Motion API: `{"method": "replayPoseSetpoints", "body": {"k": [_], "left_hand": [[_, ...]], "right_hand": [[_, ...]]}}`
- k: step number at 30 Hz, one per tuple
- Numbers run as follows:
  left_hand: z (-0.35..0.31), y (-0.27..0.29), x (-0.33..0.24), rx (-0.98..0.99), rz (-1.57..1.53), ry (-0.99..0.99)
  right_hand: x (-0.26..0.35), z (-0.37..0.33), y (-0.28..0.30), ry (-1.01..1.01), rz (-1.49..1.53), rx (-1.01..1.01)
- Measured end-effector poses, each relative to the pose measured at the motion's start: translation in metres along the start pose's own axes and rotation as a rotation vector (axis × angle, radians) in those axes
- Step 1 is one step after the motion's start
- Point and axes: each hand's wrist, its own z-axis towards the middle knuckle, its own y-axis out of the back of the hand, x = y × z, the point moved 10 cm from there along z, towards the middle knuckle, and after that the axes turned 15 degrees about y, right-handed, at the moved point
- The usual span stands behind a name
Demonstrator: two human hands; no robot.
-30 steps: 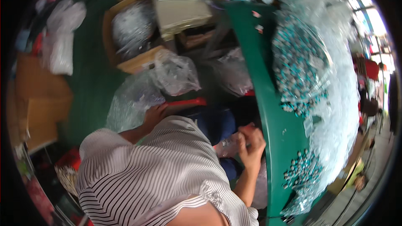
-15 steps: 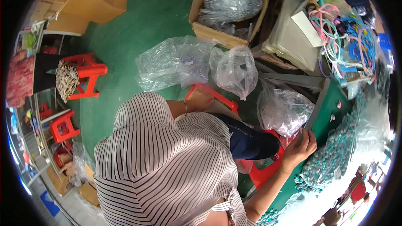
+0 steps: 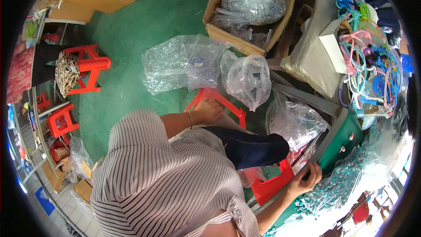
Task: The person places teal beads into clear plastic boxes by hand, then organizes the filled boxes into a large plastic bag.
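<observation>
My left hand (image 3: 209, 112), with a bracelet on the wrist, is loosely closed beside a red plastic stool (image 3: 226, 101). Its fingers curl downward, and what lies beneath them is hidden. At the lower right my right hand (image 3: 305, 180) has its fingers bent over the edge of a green-topped table (image 3: 330, 160). Close to it a heap of small teal and grey bead-like pieces (image 3: 335, 184) lies on the tabletop. Two small pale pieces (image 3: 342, 149) rest apart from the heap. My dark-trousered leg (image 3: 258, 149) reaches toward the table, near another red stool (image 3: 274, 184).
Clear plastic bags (image 3: 186, 63) lie on the green floor; one holds purplish pieces. A cardboard box (image 3: 245, 44) with a full bag stands behind. A tangle of colourful bands (image 3: 370, 70) sits at far right. A stool (image 3: 87, 68) holds a bundle of slim beige pieces (image 3: 66, 74).
The view has shifted, so the table and my right hand appear lower. Relative to the table edge, my right hand has hardly moved. More of my left forearm shows.
</observation>
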Motion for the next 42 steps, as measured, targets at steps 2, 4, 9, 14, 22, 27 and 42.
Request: {"method": "replayPoseSetpoints", "body": {"k": [2,4,9,14,22,27,42], "left_hand": [[0.001,0.005,-0.005,-0.005,0.004,-0.031],[0.002,0.005,-0.008,-0.014,0.009,-0.052],[0.005,0.017,0.0,0.046,-0.091,0.089],[0.027,-0.05,0.102,0.151,-0.839,0.694],[0.019,-0.152,0.228,0.099,-1.156,1.365],[-0.012,-0.211,0.259,0.211,-1.225,1.448],[0.008,-0.208,0.345,-0.113,-0.866,1.43]], "right_hand": [[-0.007,-0.006,0.0,-0.003,0.005,0.045],[-0.005,-0.003,0.0,0.007,-0.023,0.06],[-0.002,0.012,-0.01,0.025,-0.207,0.178],[-0.003,0.01,-0.014,0.128,-0.364,0.278],[-0.008,0.004,-0.018,0.103,-0.43,0.426],[-0.004,0.011,-0.023,0.134,-0.357,0.393],[-0.001,0.02,-0.04,0.194,-0.498,0.6]]}}
